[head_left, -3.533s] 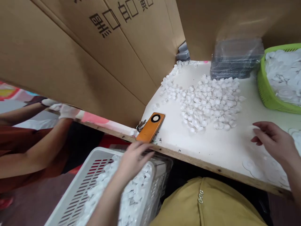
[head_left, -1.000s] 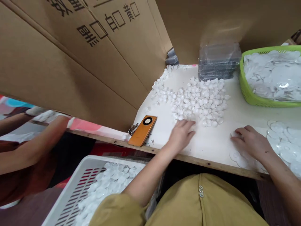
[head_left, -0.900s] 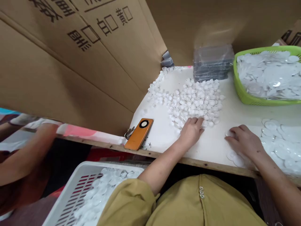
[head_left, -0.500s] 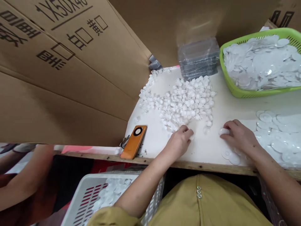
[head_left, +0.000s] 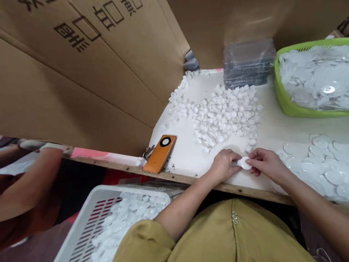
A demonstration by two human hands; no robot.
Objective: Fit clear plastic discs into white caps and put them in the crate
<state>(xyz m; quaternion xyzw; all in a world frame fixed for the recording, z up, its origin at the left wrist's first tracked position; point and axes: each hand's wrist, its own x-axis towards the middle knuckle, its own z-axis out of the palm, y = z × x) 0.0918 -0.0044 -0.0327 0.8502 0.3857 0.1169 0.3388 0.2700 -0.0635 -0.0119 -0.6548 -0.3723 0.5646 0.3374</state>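
Observation:
My right hand pinches a round white plastic disc by its edge, near the front of the table. Close beside it, my left hand has its fingers closed on a small white plastic piece, mostly hidden, that meets the disc's left side. Beyond my left hand spreads a pile of small white cup-shaped plastic pieces. Flat, clear-white discs lie in a loose heap to the right of my right hand.
A green basket full of white discs stands at the back right, beside a plastic-wrapped grey stack. An orange phone lies by the cardboard wall. Below the table edge is a white basket of pieces. Another person's arm shows at left.
My left hand has moved right, away from the pile, and my right hand has come left with the disc. The two pieces now meet between my hands. The view has shifted.

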